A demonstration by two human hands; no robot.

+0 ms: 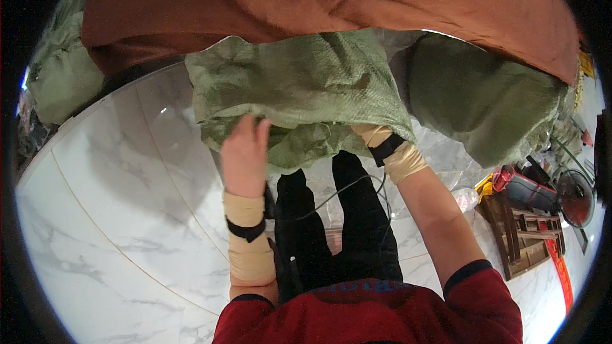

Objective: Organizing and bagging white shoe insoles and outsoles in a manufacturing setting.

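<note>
Left fingers (pixel 262 134) at green sack (pixel 274 76) opening; right fingers hidden inside.

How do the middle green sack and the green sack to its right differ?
The middle sack is paler; the right sack is darker. The middle sack has the right hand at its folds, fingers hidden, and the left hand in front of it; no hand is at the right sack. The middle sack looks more creased, the right sack smoother. Both are green and meet the edge of the brown cloth.
</note>
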